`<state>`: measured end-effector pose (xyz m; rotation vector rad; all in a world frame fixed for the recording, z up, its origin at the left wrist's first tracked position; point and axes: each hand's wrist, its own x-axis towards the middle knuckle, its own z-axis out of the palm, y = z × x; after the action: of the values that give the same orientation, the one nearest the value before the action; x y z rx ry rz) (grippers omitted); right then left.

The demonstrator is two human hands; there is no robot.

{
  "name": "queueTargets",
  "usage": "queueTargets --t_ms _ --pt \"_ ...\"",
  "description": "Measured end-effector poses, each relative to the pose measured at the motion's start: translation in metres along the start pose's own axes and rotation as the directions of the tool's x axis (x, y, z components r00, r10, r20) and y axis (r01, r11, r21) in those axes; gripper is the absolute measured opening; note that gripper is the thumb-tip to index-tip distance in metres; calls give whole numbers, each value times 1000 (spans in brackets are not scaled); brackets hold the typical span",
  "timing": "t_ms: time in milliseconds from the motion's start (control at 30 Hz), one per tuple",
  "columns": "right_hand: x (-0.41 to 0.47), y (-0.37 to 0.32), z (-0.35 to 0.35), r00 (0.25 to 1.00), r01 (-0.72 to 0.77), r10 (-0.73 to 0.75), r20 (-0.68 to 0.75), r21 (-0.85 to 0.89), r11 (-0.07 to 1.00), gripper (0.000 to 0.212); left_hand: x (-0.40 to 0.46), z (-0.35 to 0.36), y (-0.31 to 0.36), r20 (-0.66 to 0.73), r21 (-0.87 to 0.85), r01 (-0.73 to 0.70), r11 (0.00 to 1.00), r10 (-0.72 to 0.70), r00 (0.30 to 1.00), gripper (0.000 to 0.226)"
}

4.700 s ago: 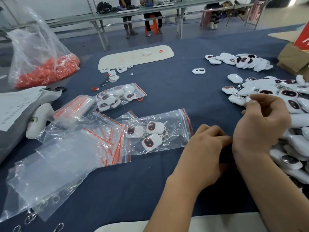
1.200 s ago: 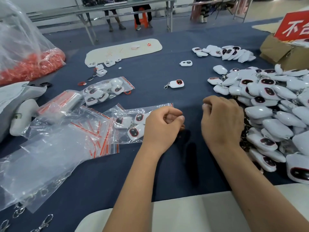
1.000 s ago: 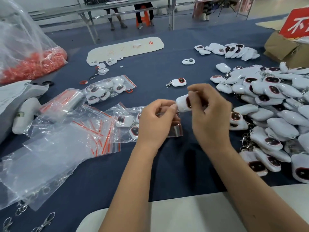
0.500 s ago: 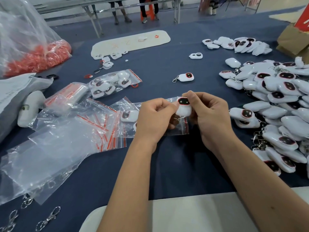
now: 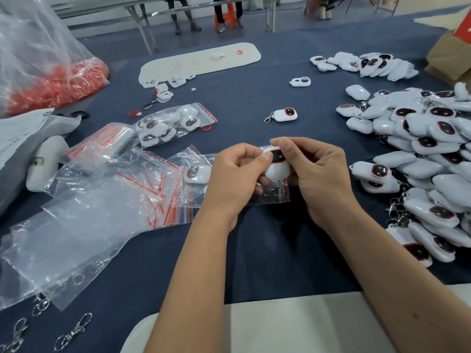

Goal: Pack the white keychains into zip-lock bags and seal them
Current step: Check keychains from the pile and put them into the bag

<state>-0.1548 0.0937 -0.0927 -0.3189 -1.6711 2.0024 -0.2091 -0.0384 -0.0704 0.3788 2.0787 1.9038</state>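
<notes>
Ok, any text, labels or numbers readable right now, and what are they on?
Nothing can be read for certain.
Grey sheet at left: printed lines, too small and blurred.
White board: faint red handwritten marks, not legible.
Red sign over the cardboard box: a white stroke only, cut off by the frame.

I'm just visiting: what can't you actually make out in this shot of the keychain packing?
Head view, the only one:
- Open zip-lock bag: the left hand covers most of it, so its keychain count is hidden.
- Held keychain: its clip sits behind fingers of the right hand.
- Keychain pile: cut off by the right edge.
- Writing on the white board: too small.
</notes>
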Motion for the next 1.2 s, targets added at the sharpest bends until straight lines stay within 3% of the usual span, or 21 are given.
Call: queueTargets --t_ms 400,767,967,1200 --pt "1 3 -2 999 -23 23 30 -8 1000 16 1 4 -5 9 98 -32 995 31 999 22" --pt "-1 2 -2 997 45 -36 68 -125 991 15 0 5 -4 -106 104 -126 987 137 985 16" --pt "-1 1 -2 997 72 -70 19 -223 972 16 1 6 -7 -70 165 -151 975 165 984 15" --pt "0 -1 -4 999 23 -16 37 -206 978 14 1 5 -6 -58 178 -158 971 171 984 16"
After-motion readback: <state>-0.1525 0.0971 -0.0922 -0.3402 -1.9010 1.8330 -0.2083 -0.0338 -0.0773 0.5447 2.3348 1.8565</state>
